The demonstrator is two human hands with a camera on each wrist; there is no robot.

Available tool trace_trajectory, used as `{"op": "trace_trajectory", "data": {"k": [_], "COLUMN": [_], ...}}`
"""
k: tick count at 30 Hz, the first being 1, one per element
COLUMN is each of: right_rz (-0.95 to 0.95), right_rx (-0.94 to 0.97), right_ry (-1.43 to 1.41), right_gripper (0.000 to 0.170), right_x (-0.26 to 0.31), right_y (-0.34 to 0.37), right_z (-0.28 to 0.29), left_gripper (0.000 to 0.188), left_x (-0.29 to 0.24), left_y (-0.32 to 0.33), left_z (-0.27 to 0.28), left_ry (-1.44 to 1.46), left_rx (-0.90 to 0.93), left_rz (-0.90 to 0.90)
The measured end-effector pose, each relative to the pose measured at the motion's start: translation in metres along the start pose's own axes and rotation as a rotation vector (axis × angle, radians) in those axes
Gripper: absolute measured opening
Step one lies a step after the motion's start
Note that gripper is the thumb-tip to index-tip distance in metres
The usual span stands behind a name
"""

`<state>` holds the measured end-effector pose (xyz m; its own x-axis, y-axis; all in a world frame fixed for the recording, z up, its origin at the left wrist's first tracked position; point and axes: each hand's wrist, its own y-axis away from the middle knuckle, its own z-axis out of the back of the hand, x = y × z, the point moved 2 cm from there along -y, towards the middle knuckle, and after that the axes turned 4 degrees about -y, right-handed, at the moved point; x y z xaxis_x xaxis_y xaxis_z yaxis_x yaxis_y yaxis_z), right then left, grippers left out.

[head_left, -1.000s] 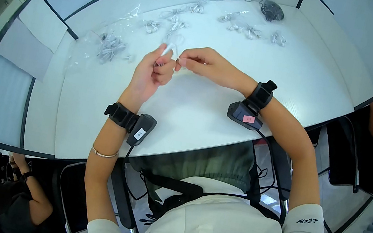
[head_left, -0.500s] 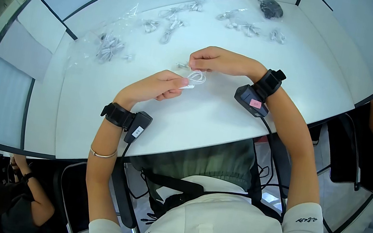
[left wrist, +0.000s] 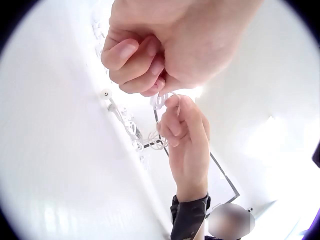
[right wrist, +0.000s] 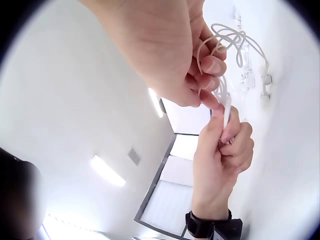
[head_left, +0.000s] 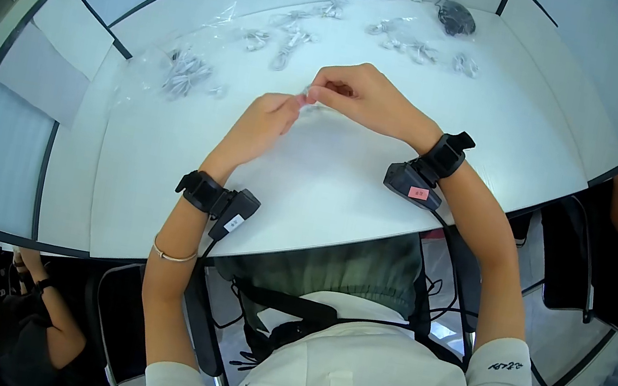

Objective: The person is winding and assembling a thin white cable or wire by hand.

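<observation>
White wired earphones (right wrist: 234,37) stretch between both hands, held above the white table (head_left: 414,162). My left hand (head_left: 261,127) curls its fingers around a bundled part of the cord, and a slim white piece (right wrist: 227,114) sticks up between thumb and forefinger. My right hand (head_left: 370,103) pinches the cord right at the left fingertips. In the right wrist view, loose loops hang past the right fingers, ending in a pair of earbuds (right wrist: 266,87). From the head view the fingers hide most of the cord.
Several bundled white earphones (head_left: 289,49) lie farther back, with others (head_left: 413,49) toward the back right. A larger pile (head_left: 187,75) and clear plastic bags (head_left: 142,85) are at the left. A dark grey bundle (head_left: 455,18) sits near the back panel. Low partitions enclose the table.
Half a second ago a white coil showed between the separated hands. Now the left hand has turned and moved up, the fingertips meet, and the coil is mostly hidden in the head view.
</observation>
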<state>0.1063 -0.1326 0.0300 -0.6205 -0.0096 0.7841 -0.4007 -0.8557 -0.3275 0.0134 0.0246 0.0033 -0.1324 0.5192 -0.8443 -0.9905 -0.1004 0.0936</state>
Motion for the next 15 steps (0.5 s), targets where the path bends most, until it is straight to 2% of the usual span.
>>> {"op": "trace_trajectory", "data": {"k": [2, 6, 12, 15], "right_rz": [-0.005, -0.070, 0.002, 0.054], "right_rx": [0.001, 0.003, 0.022, -0.037], "right_ry": [-0.080, -0.286, -0.258, -0.182], "right_gripper": [0.020, 0.020, 0.022, 0.022], "right_x": [0.002, 0.006, 0.003, -0.004], "right_y": [0.001, 0.003, 0.003, 0.001], "right_z": [-0.002, -0.009, -0.009, -0.010], "left_gripper": [0.042, 0.040, 0.040, 0.040], "left_x": [-0.009, -0.018, -0.017, -0.017], "left_y": [0.002, 0.007, 0.004, 0.004], "left_z": [0.003, 0.003, 0.006, 0.007], "left_ry": [0.246, 0.480, 0.704, 0.758], "left_rx": [0.008, 0.032, 0.049, 0.046], "left_rz": [0.087, -0.001, -0.077, -0.093]}}
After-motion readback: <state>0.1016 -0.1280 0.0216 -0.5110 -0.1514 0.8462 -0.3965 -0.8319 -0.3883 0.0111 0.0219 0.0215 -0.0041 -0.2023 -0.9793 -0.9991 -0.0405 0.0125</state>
